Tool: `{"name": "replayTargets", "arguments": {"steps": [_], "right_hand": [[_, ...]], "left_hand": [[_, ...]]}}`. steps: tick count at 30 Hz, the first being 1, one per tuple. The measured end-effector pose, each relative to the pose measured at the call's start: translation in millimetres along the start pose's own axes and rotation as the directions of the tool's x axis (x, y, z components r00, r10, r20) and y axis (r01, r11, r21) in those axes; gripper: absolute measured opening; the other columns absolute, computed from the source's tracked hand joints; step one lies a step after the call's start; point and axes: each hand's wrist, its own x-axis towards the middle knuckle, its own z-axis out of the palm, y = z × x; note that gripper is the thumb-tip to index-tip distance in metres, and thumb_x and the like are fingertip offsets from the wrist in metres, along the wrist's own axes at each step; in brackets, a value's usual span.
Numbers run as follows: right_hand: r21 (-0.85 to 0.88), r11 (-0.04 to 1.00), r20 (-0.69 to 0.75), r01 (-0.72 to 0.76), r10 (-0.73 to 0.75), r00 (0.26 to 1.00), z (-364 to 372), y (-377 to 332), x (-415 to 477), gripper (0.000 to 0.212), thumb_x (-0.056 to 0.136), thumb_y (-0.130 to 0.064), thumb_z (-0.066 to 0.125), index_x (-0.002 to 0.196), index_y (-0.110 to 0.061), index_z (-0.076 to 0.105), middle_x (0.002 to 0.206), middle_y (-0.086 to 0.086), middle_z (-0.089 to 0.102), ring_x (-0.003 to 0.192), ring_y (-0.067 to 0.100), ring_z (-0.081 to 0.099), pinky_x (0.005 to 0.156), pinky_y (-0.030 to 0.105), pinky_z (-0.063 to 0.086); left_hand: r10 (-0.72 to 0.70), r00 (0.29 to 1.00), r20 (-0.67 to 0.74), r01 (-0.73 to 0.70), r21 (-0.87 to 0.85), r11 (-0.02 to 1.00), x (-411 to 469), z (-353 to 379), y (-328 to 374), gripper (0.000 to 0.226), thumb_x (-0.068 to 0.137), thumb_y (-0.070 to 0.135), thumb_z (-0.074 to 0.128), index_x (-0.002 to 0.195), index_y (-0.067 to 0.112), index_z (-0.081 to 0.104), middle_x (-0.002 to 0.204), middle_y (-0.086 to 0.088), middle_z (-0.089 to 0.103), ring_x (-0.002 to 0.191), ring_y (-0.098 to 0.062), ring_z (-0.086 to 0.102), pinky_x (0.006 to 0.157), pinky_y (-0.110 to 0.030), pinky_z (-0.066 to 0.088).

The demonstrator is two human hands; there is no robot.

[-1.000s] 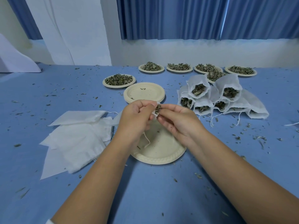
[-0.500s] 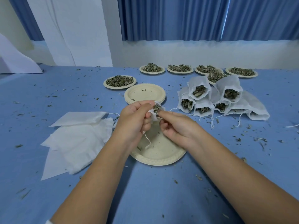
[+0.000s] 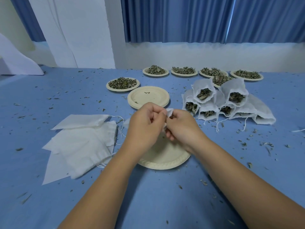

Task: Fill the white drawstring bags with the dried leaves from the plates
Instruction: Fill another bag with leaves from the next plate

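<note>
Both my hands meet over a near-empty cream plate (image 3: 165,160) at the table's middle. My left hand (image 3: 145,123) and my right hand (image 3: 183,128) each pinch a small white drawstring bag (image 3: 169,111), of which only a bit of cloth shows between the fingers. Its contents are hidden. Flat empty white bags (image 3: 79,144) lie in a heap at my left. Filled bags (image 3: 221,103) with dried leaves showing at their mouths are stacked at the right. A plate heaped with dried leaves (image 3: 123,83) sits behind, and several more leaf plates (image 3: 184,72) line the back.
A stack of empty cream plates (image 3: 148,97) stands just beyond my hands. Leaf crumbs are scattered all over the blue tablecloth (image 3: 49,100). A white wall and blue curtains (image 3: 198,19) close off the far edge.
My hands have drawn closer together around the bag. The leaves seen at its mouth a second ago are now covered by my fingers and the cloth.
</note>
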Motion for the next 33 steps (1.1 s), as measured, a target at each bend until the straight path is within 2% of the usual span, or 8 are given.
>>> {"name": "replayTargets", "arguments": {"steps": [2,4,7,11,17,22,28,33], "right_hand": [[-0.189,0.98,-0.07,0.061,-0.076,0.995,1.9,2.8,1.8,0.013,0.088,-0.004,0.052,0.078,0.001,0.059,0.06,0.007,0.059,0.051,0.016,0.05,0.047,0.027,0.04],[-0.23,0.97,-0.1,0.077,-0.103,0.99,2.8,4.7,3.1,0.014,0.088,-0.006,0.054,0.076,-0.001,0.058,0.063,0.007,0.056,0.054,0.016,0.049,0.049,0.027,0.038],[-0.064,0.998,-0.072,0.027,-0.031,0.997,0.5,1.9,3.8,0.019,0.089,-0.018,0.062,0.073,-0.011,0.055,0.05,-0.001,0.052,0.039,0.009,0.048,0.041,0.023,0.037],[0.126,0.992,0.007,-0.019,0.018,1.0,-10.3,-9.2,0.0,0.028,0.083,-0.029,0.076,0.072,-0.013,0.056,0.047,-0.006,0.056,0.042,0.005,0.053,0.04,0.017,0.042],[0.169,0.986,0.03,-0.011,0.006,1.0,-17.7,-15.5,-5.4,0.019,0.087,-0.024,0.073,0.082,-0.007,0.065,0.056,-0.002,0.067,0.05,0.009,0.063,0.045,0.019,0.05],[0.069,0.995,0.007,0.068,-0.068,0.998,-18.1,-14.2,-6.1,0.019,0.089,-0.024,0.071,0.08,-0.008,0.066,0.062,-0.003,0.069,0.056,0.009,0.066,0.047,0.02,0.05],[0.119,0.982,0.105,0.146,-0.159,0.982,-19.1,-11.0,-5.3,0.016,0.09,-0.023,0.07,0.076,-0.017,0.066,0.077,-0.005,0.066,0.072,0.003,0.068,0.059,0.023,0.056],[0.144,0.961,0.23,0.236,-0.265,0.937,-12.9,-9.1,-7.8,0.015,0.093,-0.018,0.066,0.08,-0.011,0.062,0.08,-0.006,0.069,0.08,0.008,0.071,0.065,0.027,0.058]], "left_hand": [[0.026,0.999,0.037,-0.027,0.026,0.999,-3.5,4.3,-0.1,0.018,0.094,0.017,0.06,0.078,0.024,0.061,0.056,0.001,0.06,0.053,-0.006,0.055,0.055,-0.018,0.043],[0.01,1.0,0.017,-0.01,0.027,1.0,-2.5,4.9,0.0,0.016,0.094,0.018,0.06,0.079,0.024,0.062,0.059,-0.004,0.062,0.056,-0.009,0.056,0.058,-0.022,0.044],[-0.03,0.997,-0.078,0.027,-0.038,0.999,1.6,0.4,1.0,0.012,0.095,0.02,0.06,0.083,0.02,0.063,0.055,0.005,0.056,0.054,-0.009,0.051,0.056,-0.023,0.042],[-0.045,0.987,-0.152,0.029,-0.104,0.994,4.6,-6.3,3.2,0.011,0.095,0.02,0.06,0.086,0.015,0.065,0.053,0.008,0.05,0.05,-0.006,0.044,0.049,-0.016,0.038],[-0.061,0.982,-0.181,0.042,-0.108,0.993,5.4,-9.2,4.1,0.011,0.095,0.022,0.06,0.086,0.018,0.064,0.05,0.014,0.05,0.047,-0.001,0.046,0.051,-0.016,0.037],[0.027,0.988,-0.151,-0.007,0.134,0.991,3.9,-10.8,0.8,0.014,0.084,0.04,0.069,0.089,0.029,0.06,0.047,0.015,0.045,0.045,-0.001,0.043,0.046,-0.012,0.033],[0.062,0.974,-0.217,0.004,0.293,0.956,7.9,-15.5,-5.2,0.015,0.081,0.03,0.068,0.077,0.033,0.054,0.051,0.013,0.043,0.048,0.003,0.046,0.048,-0.009,0.035],[0.027,0.966,-0.256,0.076,0.383,0.921,11.2,-17.0,-12.6,0.023,0.082,0.023,0.067,0.072,0.029,0.047,0.065,0.013,0.049,0.059,-0.001,0.048,0.054,-0.008,0.035]]}}
